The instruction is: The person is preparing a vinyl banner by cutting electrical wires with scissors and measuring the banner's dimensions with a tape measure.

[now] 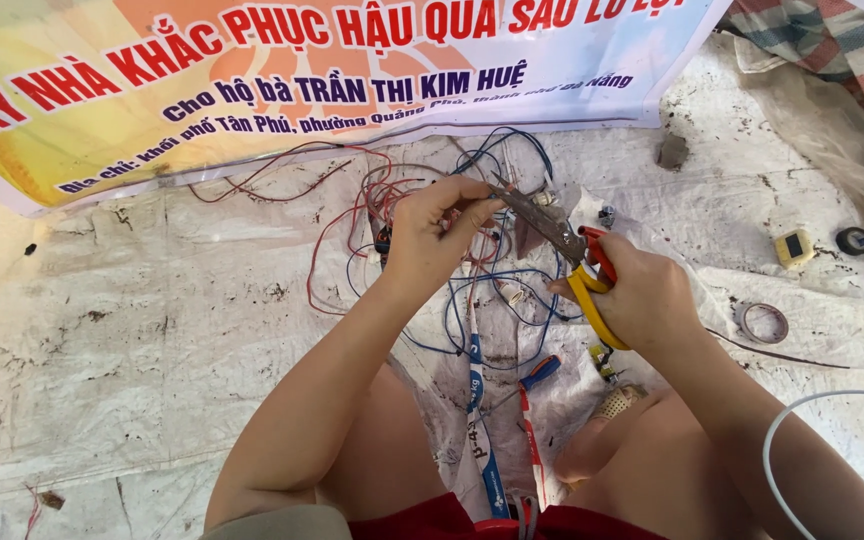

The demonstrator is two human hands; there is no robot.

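Scissors (562,240) in right hand (642,295), blades toward left hand (437,235)

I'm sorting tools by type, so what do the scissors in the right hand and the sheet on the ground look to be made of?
The scissors: blades look like dull grey metal, stained or worn; handles look like smooth plastic, yellow and red. The sheet looks like white woven plastic tarpaulin, creased and dirt-marked, though the weave is hard to confirm.
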